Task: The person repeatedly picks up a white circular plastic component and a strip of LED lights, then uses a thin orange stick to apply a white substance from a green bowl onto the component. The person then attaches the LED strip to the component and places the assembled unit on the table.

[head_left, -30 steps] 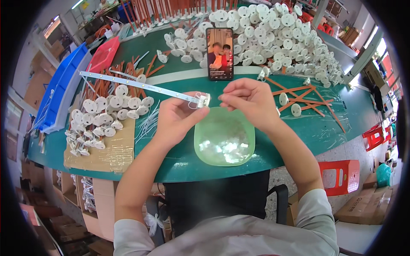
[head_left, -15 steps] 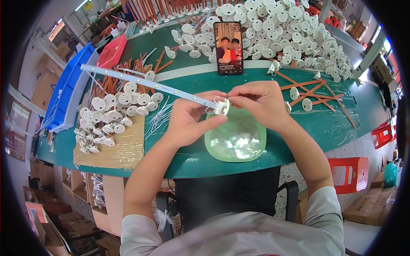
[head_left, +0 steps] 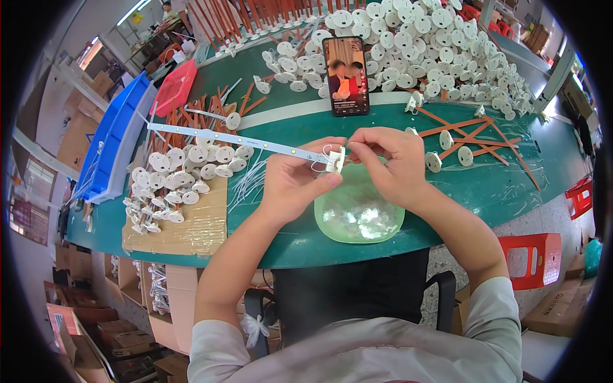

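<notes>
My left hand [head_left: 290, 185] is closed around the end of a narrow LED strip [head_left: 220, 137], pinching the white round cap [head_left: 334, 159] attached there. Thin white wires loop out beside the cap. From this grip the strip reaches out to the far left, over a pile of similar parts. My right hand [head_left: 393, 163] is closed in a pinch at the cap's upper edge, its fingertips nearly meeting the left ones. Whatever sits between the right fingertips is too small to make out. Just below both hands stands a translucent green bowl [head_left: 345, 226] with small shiny pieces in it.
Left, white-capped parts [head_left: 172, 169] lie on cardboard [head_left: 191, 223], with loose white wires [head_left: 250, 179] beside them. A phone [head_left: 348, 76] stands before a large heap of capped parts [head_left: 440, 38]. Brown strips [head_left: 472, 137] cross at right. A blue tray [head_left: 118, 143] and red basket [head_left: 174, 88] stand far left.
The strip's far end has dropped and swung slightly, so it lies flatter. Both hands keep their hold at the cap. The whole view has shifted a little.
</notes>
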